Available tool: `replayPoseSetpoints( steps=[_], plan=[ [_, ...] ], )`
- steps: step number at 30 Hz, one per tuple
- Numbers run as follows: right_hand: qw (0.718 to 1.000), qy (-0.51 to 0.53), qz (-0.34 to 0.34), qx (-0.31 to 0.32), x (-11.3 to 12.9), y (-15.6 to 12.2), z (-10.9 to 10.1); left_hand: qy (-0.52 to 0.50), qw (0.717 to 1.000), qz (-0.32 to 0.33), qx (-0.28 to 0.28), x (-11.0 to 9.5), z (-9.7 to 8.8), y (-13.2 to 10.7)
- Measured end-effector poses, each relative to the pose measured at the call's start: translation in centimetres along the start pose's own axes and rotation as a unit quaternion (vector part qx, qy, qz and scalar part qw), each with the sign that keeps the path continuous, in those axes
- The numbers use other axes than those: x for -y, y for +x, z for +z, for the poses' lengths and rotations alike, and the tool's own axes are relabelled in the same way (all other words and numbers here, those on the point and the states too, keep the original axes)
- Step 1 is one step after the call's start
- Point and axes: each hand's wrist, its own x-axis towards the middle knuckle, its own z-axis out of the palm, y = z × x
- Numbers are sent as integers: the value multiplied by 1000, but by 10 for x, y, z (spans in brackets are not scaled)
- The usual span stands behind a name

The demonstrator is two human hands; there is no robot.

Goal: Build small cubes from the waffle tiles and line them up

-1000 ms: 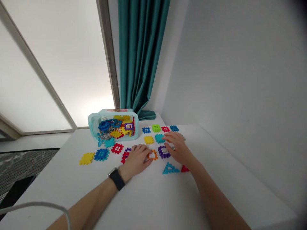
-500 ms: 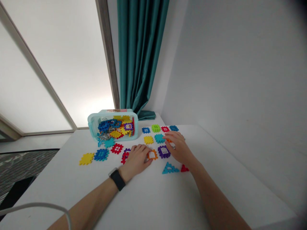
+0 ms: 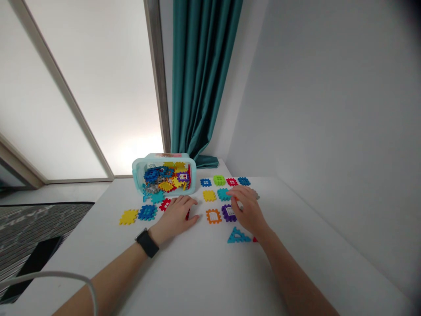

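Note:
My left hand (image 3: 177, 218) rests low over red notched plastic tiles, its thumb spread from the fingers. One red tile (image 3: 165, 204) pokes out past the fingertips, and another is mostly hidden under the palm. My right hand (image 3: 249, 210) is curled over an orange tile (image 3: 237, 199) on the table, mostly covered by its fingers. A teal tile (image 3: 223, 194) touches or nearly touches its fingertips, and a purple window tile (image 3: 229, 213) lies below the thumb. Between the hands sits an orange square tile (image 3: 213, 216) with a white centre. A blue triangle (image 3: 238, 235) lies nearer me.
A pale teal tub (image 3: 136, 173) lies on its side, spilling mixed tiles. Blue (image 3: 148, 212) and yellow tiles (image 3: 128, 217) lie at the left. A back row holds a green tile (image 3: 219, 180) among others. The white table (image 3: 204, 281) meets a wall at right; a cable (image 3: 52, 274) crosses lower left.
My left hand has moved left off the orange square tile, uncovering it, and now covers the red tiles. My right hand stays over its orange tile. The view has shifted slightly.

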Motion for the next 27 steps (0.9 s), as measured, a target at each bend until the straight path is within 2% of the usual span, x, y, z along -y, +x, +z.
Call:
replayPoseSetpoints(
  steps=[4, 8, 14, 21, 27],
  plan=[
    [1000, 15, -19, -6, 19, 1, 7, 23, 1000, -7, -7, 12, -6, -18],
    [998, 42, -32, 16, 36, 1, 15, 37, 999, 3, -7, 24, -20, -37],
    [990, 76, -48, 105, 59, 7, 25, 51, 998, -12, -23, 46, -34, -59],
    [965, 103, -69, 230, 92, 19, 39, 60, 998, -11, -20, 62, -39, -75],
    [948, 111, -63, 292, 115, 17, 66, 31, 997, -18, -72, 80, -44, -89]
  ],
)
